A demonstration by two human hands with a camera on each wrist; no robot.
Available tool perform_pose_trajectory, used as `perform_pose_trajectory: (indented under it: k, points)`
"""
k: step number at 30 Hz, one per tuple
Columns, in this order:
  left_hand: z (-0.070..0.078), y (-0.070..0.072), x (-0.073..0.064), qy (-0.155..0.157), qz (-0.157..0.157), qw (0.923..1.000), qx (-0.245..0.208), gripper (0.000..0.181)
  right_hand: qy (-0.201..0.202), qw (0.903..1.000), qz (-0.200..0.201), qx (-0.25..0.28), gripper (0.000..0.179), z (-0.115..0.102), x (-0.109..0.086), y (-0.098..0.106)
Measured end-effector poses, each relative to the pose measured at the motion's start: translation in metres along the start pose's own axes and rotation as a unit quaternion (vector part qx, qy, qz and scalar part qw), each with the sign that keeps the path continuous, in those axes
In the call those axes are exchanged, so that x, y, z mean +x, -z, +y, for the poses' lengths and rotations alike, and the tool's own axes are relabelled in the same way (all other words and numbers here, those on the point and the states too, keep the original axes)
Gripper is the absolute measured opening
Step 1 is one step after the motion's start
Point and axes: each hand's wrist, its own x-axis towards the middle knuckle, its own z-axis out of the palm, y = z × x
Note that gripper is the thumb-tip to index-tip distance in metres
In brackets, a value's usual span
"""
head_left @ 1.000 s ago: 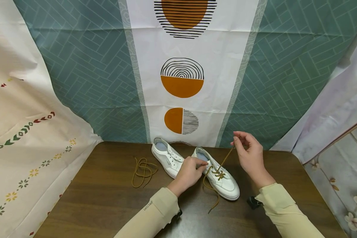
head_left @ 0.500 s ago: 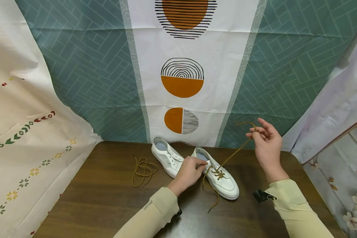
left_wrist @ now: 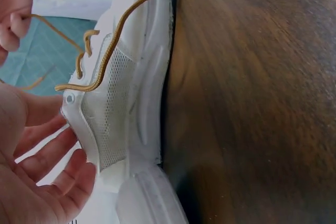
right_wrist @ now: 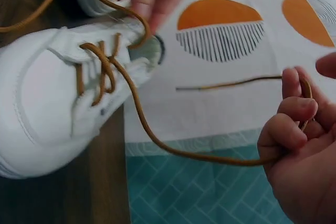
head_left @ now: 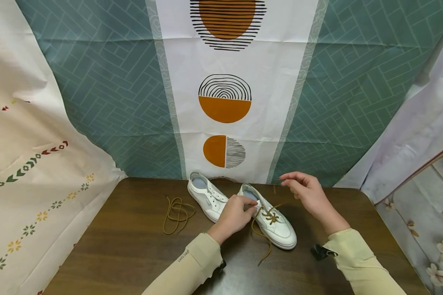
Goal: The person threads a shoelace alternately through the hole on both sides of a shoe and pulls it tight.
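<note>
A white sneaker (head_left: 282,233) lies on the table with its toe toward the front right. A mustard-brown shoelace (head_left: 271,217) crosses its lower eyelets. My left hand (head_left: 232,215) pinches the sneaker's upper near the top eyelets, its fingers (left_wrist: 50,156) curled against the opening's edge in the left wrist view. Raised to the right of the sneaker, my right hand (head_left: 311,198) holds one end of the shoelace. In the right wrist view, the lace (right_wrist: 152,137) runs into its curled fingers (right_wrist: 286,129), and the tip sticks out. The other lace end (head_left: 267,254) trails on the table.
A second white sneaker (head_left: 206,200), with bare eyelets, stands behind my left hand. Left of it a loose brown shoelace (head_left: 178,215) lies coiled on the dark wooden table (head_left: 133,262). A patterned cloth (head_left: 225,61) hangs at the table's back edge.
My right hand first drew the shoelace out to the right and up, then came back left and lower, so the lace hangs slacker. My left hand stays at the sneaker.
</note>
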Motion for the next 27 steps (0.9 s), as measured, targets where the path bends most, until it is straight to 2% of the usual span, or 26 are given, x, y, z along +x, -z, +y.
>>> perform_pose_trajectory:
  k: [3, 5, 7, 10, 12, 16, 20, 23, 27]
  points:
    - [0.005, 0.001, 0.003, -0.001, 0.019, 0.9998, 0.001, 0.033, 0.000, 0.9984, -0.030, -0.048, 0.027, 0.004, 0.000, -0.009]
    - [0.010, 0.002, 0.005, -0.015, 0.029, 0.9994, -0.008, 0.046, 0.005, 0.9963, -0.057, -0.064, 0.026, 0.006, -0.001, -0.014]
    - [0.014, 0.003, 0.008, -0.036, 0.031, 0.9988, -0.012, 0.051, 0.006, 0.9943, -0.085, -0.064, 0.025, 0.006, -0.002, -0.018]
    - [0.016, 0.004, 0.010, -0.079, 0.033, 0.9963, -0.008, 0.033, 0.008, 0.9924, -0.108, -0.058, 0.026, 0.007, -0.003, -0.022]
    - [0.014, 0.004, 0.010, -0.089, 0.035, 0.9954, -0.005, 0.017, 0.009, 0.9930, -0.101, -0.061, 0.025, 0.008, -0.003, -0.022]
    - [0.009, 0.005, 0.008, -0.068, 0.037, 0.9968, -0.020, 0.015, 0.016, 0.9945, -0.046, -0.093, 0.023, 0.010, -0.003, -0.016]
    - [0.004, 0.006, 0.007, -0.048, 0.037, 0.9977, -0.032, 0.021, 0.002, 0.9910, 0.002, -0.134, 0.021, 0.015, -0.002, -0.008]
    - [0.003, 0.007, 0.006, -0.037, 0.033, 0.9985, -0.023, 0.031, -0.019, 0.9887, -0.006, -0.149, 0.022, 0.019, -0.003, -0.007]
    - [0.006, 0.008, 0.005, -0.020, 0.025, 0.9993, -0.019, 0.039, -0.045, 0.9866, -0.054, -0.147, 0.022, 0.024, -0.004, -0.009]
